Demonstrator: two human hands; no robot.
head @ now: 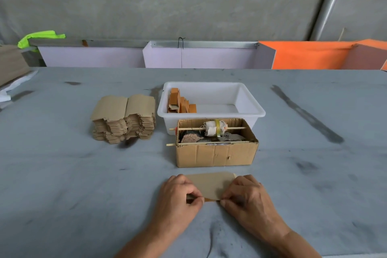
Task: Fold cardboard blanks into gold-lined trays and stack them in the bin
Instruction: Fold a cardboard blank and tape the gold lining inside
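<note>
While both hands, left hand (180, 194) and right hand (246, 195), pinch the cardboard blank (211, 184) on the table (83, 184), a cardboard box (215, 154) blocks the white bin (211, 109); stacked blanks (124, 119) sit left.

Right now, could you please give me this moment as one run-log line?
step: folding blank's near edge | left hand: pinching blank | right hand: pinching blank | bin: few folded trays at left | blank stack: left of bin

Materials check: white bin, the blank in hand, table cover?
White bin: looks like moulded plastic, smooth and slightly translucent, with a rolled rim. Cardboard blank, pinched by the left hand and right hand: thin matte brown card. Table cover: probably grey fabric, since it wrinkles and shows dark smudges.
</note>
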